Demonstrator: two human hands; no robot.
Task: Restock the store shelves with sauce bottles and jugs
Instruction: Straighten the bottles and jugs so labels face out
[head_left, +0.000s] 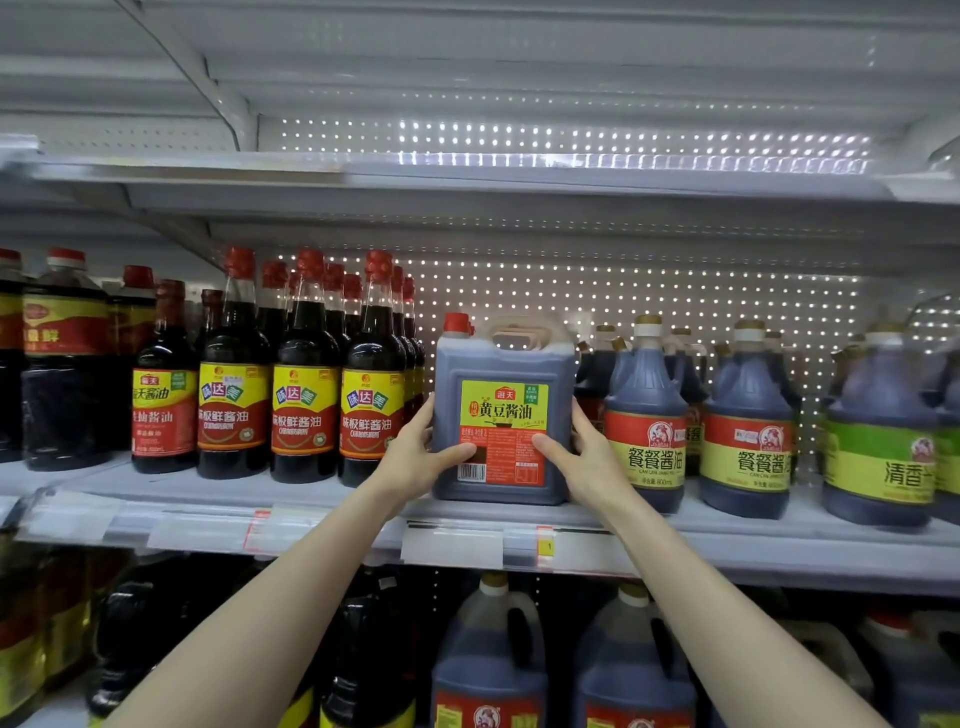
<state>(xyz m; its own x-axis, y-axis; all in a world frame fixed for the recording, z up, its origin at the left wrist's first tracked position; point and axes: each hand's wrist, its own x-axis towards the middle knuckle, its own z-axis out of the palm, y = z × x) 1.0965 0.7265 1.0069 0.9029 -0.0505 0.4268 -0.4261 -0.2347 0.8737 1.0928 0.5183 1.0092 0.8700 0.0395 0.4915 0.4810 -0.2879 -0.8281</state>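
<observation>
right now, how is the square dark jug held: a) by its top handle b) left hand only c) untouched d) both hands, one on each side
d: the left hand and the right hand grip opposite sides of the jug, thumbs on its front label.

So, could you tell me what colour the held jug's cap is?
Red cap on the jug; clearest in the head view.
</observation>
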